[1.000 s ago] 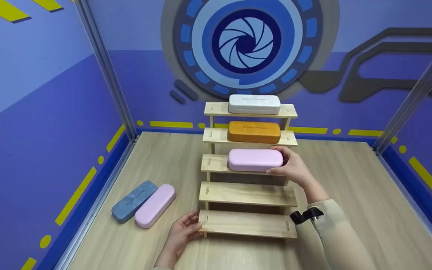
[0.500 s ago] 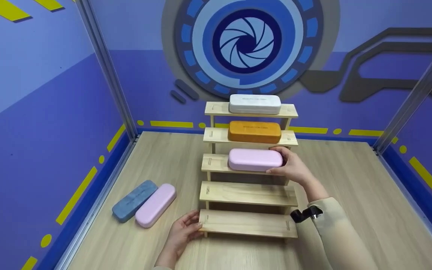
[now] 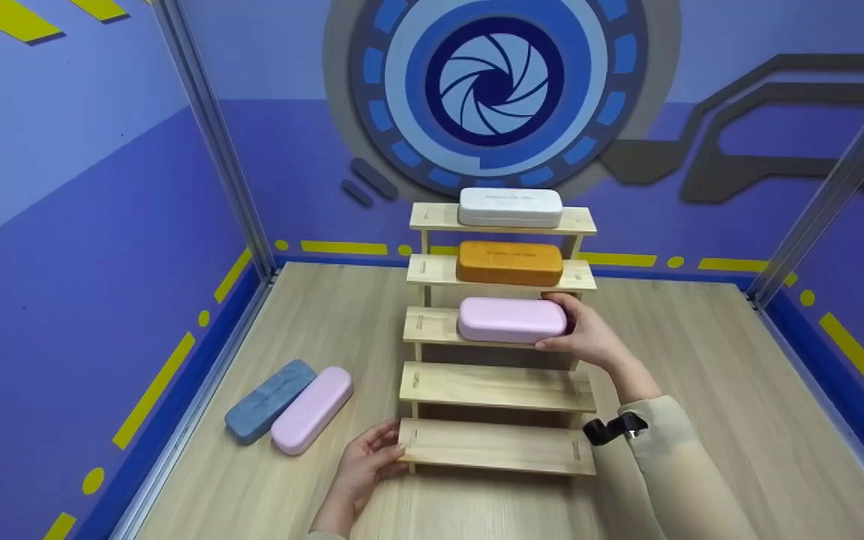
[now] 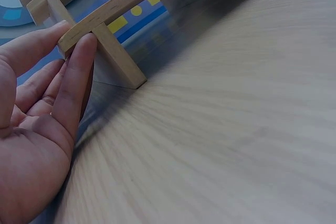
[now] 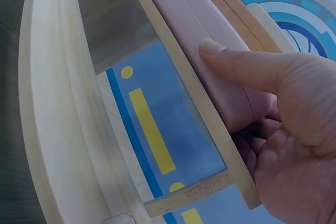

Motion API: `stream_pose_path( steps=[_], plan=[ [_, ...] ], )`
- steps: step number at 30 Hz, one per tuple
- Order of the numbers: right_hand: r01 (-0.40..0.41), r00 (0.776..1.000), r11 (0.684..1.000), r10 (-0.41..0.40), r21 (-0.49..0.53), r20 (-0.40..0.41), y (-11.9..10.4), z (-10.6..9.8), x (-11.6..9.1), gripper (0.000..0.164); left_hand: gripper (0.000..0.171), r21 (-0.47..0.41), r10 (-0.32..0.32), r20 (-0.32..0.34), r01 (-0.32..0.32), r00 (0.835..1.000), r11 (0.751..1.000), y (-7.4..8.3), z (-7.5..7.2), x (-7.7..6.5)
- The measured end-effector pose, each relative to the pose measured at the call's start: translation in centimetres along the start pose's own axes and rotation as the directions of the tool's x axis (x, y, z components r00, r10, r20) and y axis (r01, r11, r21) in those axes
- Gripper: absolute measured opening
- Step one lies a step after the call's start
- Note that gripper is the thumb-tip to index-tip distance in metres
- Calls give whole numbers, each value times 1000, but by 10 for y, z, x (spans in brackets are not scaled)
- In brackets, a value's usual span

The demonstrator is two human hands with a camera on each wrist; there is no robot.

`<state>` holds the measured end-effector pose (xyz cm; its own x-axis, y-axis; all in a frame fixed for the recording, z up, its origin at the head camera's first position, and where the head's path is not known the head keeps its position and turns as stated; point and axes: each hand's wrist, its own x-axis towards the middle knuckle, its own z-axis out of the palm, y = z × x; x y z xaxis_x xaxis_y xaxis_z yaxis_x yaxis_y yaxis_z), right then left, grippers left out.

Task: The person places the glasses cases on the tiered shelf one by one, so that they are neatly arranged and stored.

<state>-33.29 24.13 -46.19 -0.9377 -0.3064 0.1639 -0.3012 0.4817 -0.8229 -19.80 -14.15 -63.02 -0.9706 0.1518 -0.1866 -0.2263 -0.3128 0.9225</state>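
Observation:
A pink glasses case [image 3: 511, 319] lies lengthwise on the middle step of a wooden stepped rack [image 3: 498, 386]. My right hand [image 3: 589, 334] grips the case by its right end, thumb along the front and fingers behind, as the right wrist view shows. The hidden fingertips lie behind the case. At the lowest step, my left hand [image 3: 363, 463] pinches the left end of the board between thumb and finger, also plain in the left wrist view. An orange glasses case [image 3: 508, 263] sits one step higher, and a white glasses case [image 3: 510, 208] on the top step.
On the table [image 3: 709, 375], left of the rack, a blue glasses case [image 3: 269, 401] and a second pink glasses case [image 3: 312, 410] lie slanted side by side. Printed blue panels [image 3: 282, 165] enclose the back and sides, with metal posts [image 3: 211, 142] at the corners.

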Motion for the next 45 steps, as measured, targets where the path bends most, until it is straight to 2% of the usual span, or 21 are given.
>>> stream_pose_path(
  steps=[3, 9, 18, 26, 33, 45],
  plan=[
    [15, 1000, 1000, -15, 18, 4, 2, -1, -3, 85, 69, 0, -4, -2, 4, 1000, 1000, 0, 0, 0],
    [21, 1000, 993, -23, 120, 16, 6, -6, -11, 86, 70, 5, -14, -17, 14, 1000, 1000, 1, 0, -1],
    [-10, 1000, 991, 12, 131, -14, 11, -12, -26, 82, 71, 15, -22, -31, 22, 999, 1000, 0, 0, -2],
    [55, 992, 971, -26, 231, -127, 17, -14, -46, 72, 68, 21, -18, -13, 18, 1000, 1000, -2, -2, 0],
    [36, 966, 971, 26, 235, -257, 24, -14, -73, 65, 68, 21, -15, -12, 15, 1000, 1000, -1, -2, 1],
    [-8, 943, 976, 80, 218, -324, 46, -9, -118, 64, 67, 25, -11, -7, 12, 1000, 1000, -1, -1, 0]
  ],
)
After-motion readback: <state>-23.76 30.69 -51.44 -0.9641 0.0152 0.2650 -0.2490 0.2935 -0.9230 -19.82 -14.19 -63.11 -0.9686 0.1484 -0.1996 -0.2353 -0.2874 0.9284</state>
